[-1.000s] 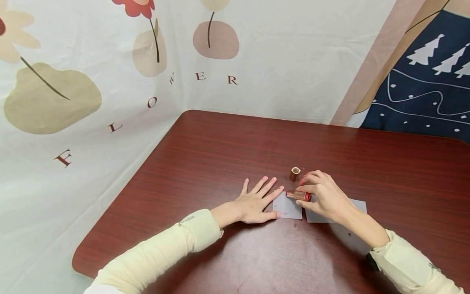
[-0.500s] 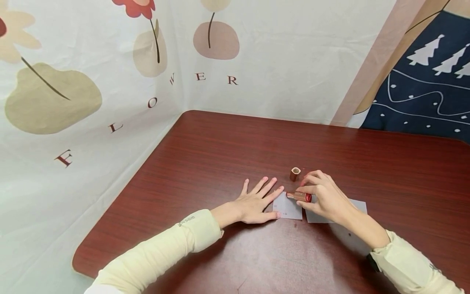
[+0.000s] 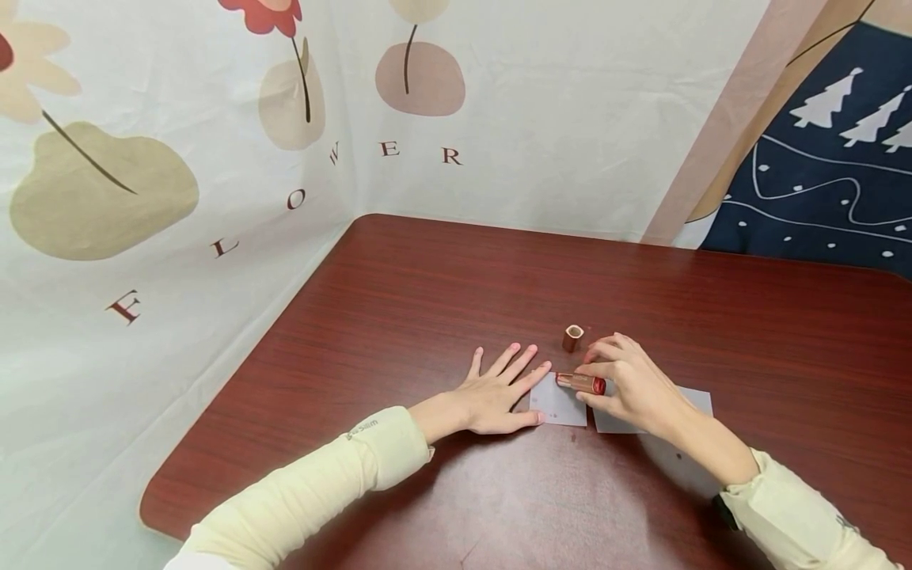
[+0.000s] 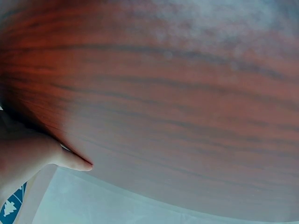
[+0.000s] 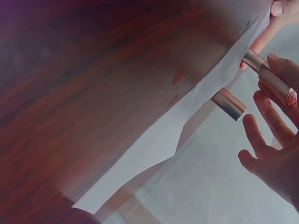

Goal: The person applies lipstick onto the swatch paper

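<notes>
Over a small sheet point(image 3: 566, 409) on the tabletop point(image 3: 427, 301), we hold the lipstick point(image 3: 583, 383) in our right hand point(image 3: 634, 388), pinched between thumb and fingers. Our left hand point(image 3: 492, 400) lies flat, fingers spread, thumb on the sheet. Faint marks dot the paper and the cap point(image 3: 572, 340) is off, standing upright beyond it; we judge the marking partway done, the recapping undone. The long axis runs roughly left to right, tilted: tip leftward and down, base raised rightward. Whether the tip touches, we cannot tell.
</notes>
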The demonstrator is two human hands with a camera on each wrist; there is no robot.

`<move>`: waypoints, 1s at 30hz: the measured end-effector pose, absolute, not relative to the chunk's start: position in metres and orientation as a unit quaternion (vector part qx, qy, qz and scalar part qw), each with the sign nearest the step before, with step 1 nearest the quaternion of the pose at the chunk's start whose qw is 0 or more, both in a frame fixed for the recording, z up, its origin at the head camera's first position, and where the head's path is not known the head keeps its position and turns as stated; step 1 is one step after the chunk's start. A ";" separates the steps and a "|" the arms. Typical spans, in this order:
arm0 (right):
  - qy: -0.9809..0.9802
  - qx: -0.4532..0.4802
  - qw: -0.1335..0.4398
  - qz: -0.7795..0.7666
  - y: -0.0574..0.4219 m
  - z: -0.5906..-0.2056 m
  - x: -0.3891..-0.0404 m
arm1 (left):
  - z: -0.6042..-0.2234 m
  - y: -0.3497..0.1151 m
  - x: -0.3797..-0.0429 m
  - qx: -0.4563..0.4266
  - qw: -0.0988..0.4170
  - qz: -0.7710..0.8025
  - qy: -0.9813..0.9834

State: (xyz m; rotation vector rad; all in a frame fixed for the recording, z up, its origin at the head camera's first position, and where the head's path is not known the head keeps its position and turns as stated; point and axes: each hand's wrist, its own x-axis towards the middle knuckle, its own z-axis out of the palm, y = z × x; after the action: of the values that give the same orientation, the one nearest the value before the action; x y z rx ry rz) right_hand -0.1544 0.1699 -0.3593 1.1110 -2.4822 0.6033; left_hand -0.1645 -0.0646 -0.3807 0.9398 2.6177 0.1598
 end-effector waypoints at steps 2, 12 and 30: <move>-0.876 0.394 0.177 0.213 0.170 -0.359 -0.154 | -0.380 -0.065 -0.164 0.332 0.178 0.056 0.925; -0.880 0.390 0.177 0.206 0.171 -0.358 -0.153 | -0.382 -0.065 -0.164 0.330 0.177 0.053 0.926; -0.888 0.371 0.177 0.205 0.169 -0.356 -0.149 | -0.380 -0.065 -0.164 0.328 0.178 0.053 0.926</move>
State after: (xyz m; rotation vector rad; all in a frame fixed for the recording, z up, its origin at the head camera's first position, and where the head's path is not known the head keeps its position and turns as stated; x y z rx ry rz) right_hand -0.1486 0.1691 -0.3564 1.0508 -2.5136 0.5795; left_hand -0.1643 -0.0646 -0.3803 0.9290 2.6203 0.1504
